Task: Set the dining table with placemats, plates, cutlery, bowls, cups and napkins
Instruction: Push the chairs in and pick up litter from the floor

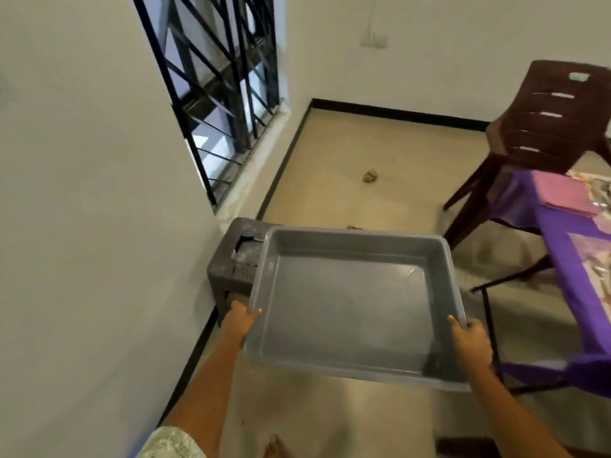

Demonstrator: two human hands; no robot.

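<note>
We stood on a pale tiled floor [363, 153] beside a white wall with a barred window [218, 94]. We held an empty grey plastic tub [350, 309] level in the air, our left hand [239, 320] clamped on its left rim and our right hand [469, 338] clamped on its right rim. Behind its far left corner stood a low grey stool [234, 256] against the wall. To the right, well apart, was the table with a purple cloth [558, 246], pink placemats [562, 193] on it, and a brown chair [545, 127] beyond.

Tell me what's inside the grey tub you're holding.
Nothing visible: the grey tub shows only its bare floor. The left hand and right hand grip its near corners; its underside is hidden.
</note>
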